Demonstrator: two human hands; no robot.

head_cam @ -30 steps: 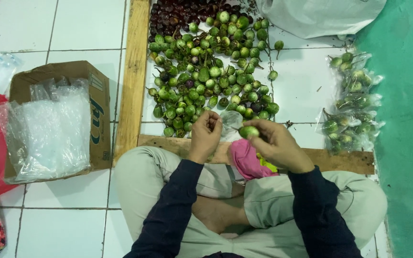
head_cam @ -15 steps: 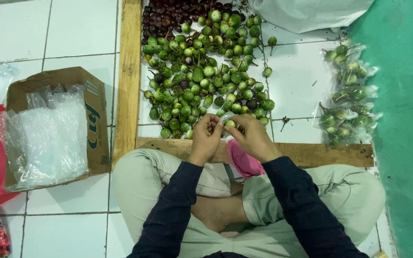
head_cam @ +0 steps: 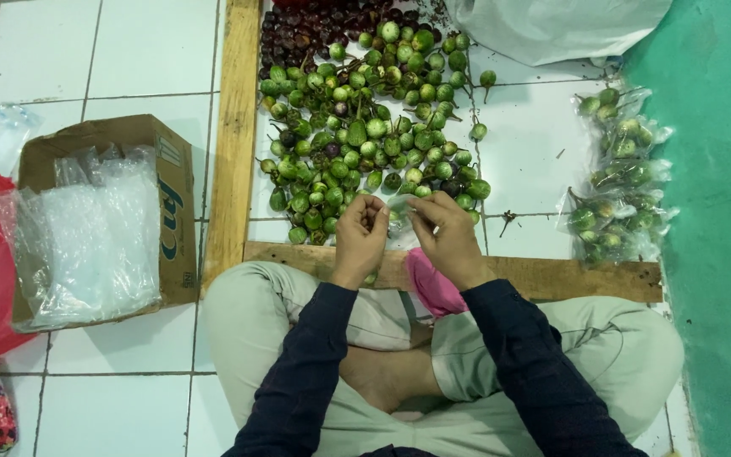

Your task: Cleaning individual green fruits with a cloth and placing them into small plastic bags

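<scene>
1. The person is sitting cross-legged just below the wooden plank (head_cam: 552, 278), which is serving as the landmark here.
2. The left hand (head_cam: 359, 241) is hovering over the plank's near edge, its fingers pinching one side of a small clear plastic bag (head_cam: 401, 208).
3. The right hand (head_cam: 448, 239) is pinching the bag's other side, just right of the left hand, also above the plank.
4. The bag is hanging between both hands, just beyond the plank; whether anything is inside it cannot be told.
5. A heap of small round green eggplants (head_cam: 365, 144) is lying on the white tiles beyond the plank, with dark purple ones (head_cam: 315, 25) at its far end.
6. Filled bags of eggplants (head_cam: 619, 178) are lying beyond the plank's right end.
7. A pink cloth (head_cam: 433, 288) is resting against the plank on the person's lap.
8. A cardboard box (head_cam: 171, 195) holding clear bags is sitting well left of the plank.
</scene>
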